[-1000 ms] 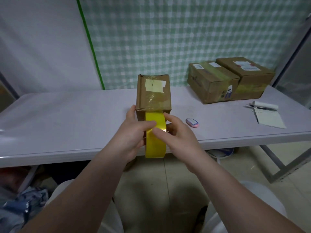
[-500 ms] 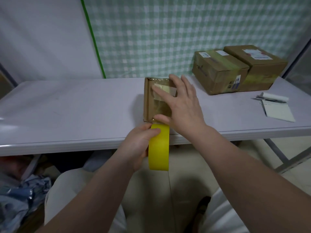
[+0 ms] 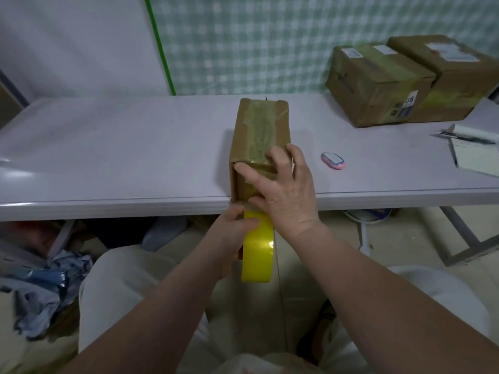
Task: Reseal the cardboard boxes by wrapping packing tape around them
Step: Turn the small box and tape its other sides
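Small box (image 3: 259,130) sits right at the table's (image 3: 108,157) near edge, with a strip of tape already running over its top. My right hand (image 3: 283,190) is spread flat, pressing on the front face. My left hand (image 3: 229,233) is wrapped round the yellow tape roll (image 3: 258,249), just below that edge. The two bigger boxes (image 3: 378,85) at the table's far right look taped. I'd guess we're mid-wrap, underside and cut still to do.
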Demonstrator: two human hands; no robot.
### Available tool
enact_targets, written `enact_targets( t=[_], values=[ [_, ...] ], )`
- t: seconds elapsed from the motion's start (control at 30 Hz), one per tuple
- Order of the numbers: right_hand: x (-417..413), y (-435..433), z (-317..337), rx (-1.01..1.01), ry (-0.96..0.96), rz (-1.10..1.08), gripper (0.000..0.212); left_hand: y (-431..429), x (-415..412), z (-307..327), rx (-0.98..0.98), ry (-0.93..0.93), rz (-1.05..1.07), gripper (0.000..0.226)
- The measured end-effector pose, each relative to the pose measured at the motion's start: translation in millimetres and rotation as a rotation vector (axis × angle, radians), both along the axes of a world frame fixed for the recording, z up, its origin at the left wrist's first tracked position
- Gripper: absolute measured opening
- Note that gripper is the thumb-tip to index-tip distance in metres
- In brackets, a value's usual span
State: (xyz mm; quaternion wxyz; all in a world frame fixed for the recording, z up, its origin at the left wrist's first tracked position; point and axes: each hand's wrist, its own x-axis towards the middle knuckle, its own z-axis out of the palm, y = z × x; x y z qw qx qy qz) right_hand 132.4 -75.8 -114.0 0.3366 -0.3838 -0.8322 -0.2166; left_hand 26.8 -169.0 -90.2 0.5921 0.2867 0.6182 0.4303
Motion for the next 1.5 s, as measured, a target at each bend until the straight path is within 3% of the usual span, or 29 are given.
enact_targets(
  t=[0.27, 0.4, 0.6, 0.83, 0.93, 1.07, 1.13, 1.23, 1.4, 1.5],
  values=[
    [1, 7, 1, -0.011, -0.046, -0.013, 0.092, 3, -2, 1, -0.024, -0.075, 0.04, 0.018],
    [1, 9, 1, -0.014, -0.039, 0.004, 0.096, 4, -3, 0, -0.058, -0.1, 0.047, 0.041],
    [2, 7, 2, -0.018, -0.05, -0.011, 0.095, 1, -3, 9, -0.096, -0.077, -0.007, 0.011],
    [1, 8, 2, -0.01, -0.063, -0.044, 0.097, -2, 4, -3, -0.106, -0.06, 0.057, 0.01],
    [5, 14, 6, -0.047, -0.069, -0.016, 0.086, 3, 7, 1, -0.072, -0.094, 0.071, 0.015],
    [18, 18, 14, -0.037, 0.115, 0.181, 0.045, 9, 11, 2, -0.064, -0.127, 0.086, 0.024],
    [32, 18, 17, -0.112, 0.282, 0.181, 0.035, 12, 12, 1, -0.078, -0.103, 0.074, 0.034],
    [55, 25, 14, -0.317, 0.413, -0.031, 0.032, 14, 13, 1, -0.075, -0.09, 0.039, 0.036],
    [80, 57, 8, -0.666, 0.156, -0.339, 0.043, 16, 12, -1, -0.088, -0.078, 0.003, 0.039],
    [85, 70, 3, -0.837, -0.006, -0.387, 0.044, 15, 14, 0, -0.084, -0.081, -0.017, 0.028]
  ],
)
